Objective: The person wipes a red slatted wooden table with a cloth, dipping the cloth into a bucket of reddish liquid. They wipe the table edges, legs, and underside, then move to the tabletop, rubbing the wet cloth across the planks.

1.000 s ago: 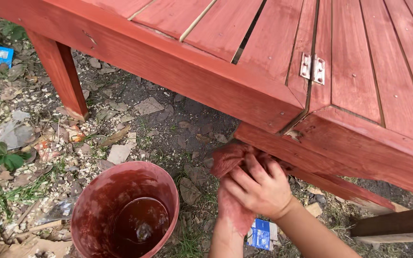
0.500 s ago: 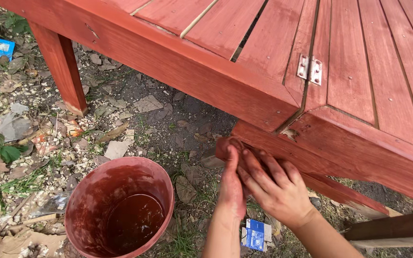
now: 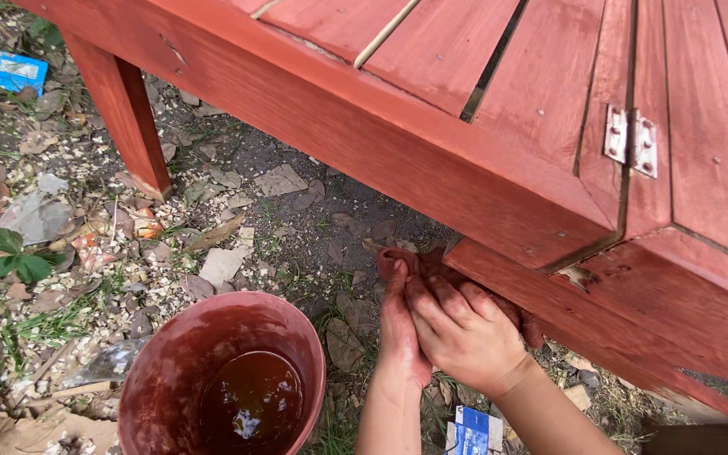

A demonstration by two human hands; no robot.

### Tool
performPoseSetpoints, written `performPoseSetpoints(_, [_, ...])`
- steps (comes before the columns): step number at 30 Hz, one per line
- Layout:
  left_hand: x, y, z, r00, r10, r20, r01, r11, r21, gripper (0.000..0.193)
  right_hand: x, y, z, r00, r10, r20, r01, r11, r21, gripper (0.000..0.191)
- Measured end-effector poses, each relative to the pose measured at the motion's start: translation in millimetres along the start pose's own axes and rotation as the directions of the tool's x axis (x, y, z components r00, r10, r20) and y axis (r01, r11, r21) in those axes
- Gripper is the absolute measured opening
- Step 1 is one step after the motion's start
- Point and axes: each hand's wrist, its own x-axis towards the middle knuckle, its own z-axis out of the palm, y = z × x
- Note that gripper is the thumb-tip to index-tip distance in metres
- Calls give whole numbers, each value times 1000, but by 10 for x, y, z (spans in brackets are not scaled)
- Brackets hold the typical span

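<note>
Since half a second ago: both hands slid a little along the lower rail, rag bunched tighter; a second ago rag hung looser below the right hand.

Around the bucket (image 3: pixel 222 377): round, plastic, stained reddish-brown inside and out, dark brown liquid pooled in the bottom, standing on the ground just left of the hands. Above and right of the bucket, red-stained wooden worktop (image 3: pixel 431 109) of slatted planks, with a small silver hinge (image 3: pixel 630 140) bolted across a seam. Far above-left of the bucket, a square wooden leg (image 3: pixel 124 114), same red. Left of the bucket, bare dirt strewn with wood chips, dry leaves, a green sprig (image 3: pixel 17 259) and a flat grey scrap. Top-left, well away from the bucket, a blue wrapper (image 3: pixel 0 66). Right of the bucket, below the hands, a small blue-and-white packet (image 3: pixel 470 430) on the ground.

Right of the bucket, left hand (image 3: pixel 401 324) edge-on, fingers straight and together, pressed against the rag (image 3: pixel 406 259). Right hand (image 3: pixel 465 330) beside it, knuckles up, fingers curled and clamped on the rag, holding it against the underside of the lower rail (image 3: pixel 634 312). Both hands smeared with reddish stain. Rag crumpled, soft, soaked dark red, mostly hidden under the fingers.
</note>
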Motion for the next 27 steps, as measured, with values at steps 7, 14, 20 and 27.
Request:
performPoseSetpoints(7, [88,-4,-436,983,44,-178,-64,992,-107,40,41,-102,472,985,-164,59,136,934,330,28])
performPoseSetpoints(14, [-17,91,-322,972,-71,-226,38,989,-146,48,173,-105,392,975,-208,80,163,909,383,28])
performPoseSetpoints(20, [-289,-111,85,994,-96,53,98,995,-24,43,-139,109,-324,1000,-1,-30,5,990,141,38])
performPoseSetpoints(27, [65,-25,-261,993,121,-9,-120,988,98,17,-177,-37,327,992,-104,-68,109,991,74,35])
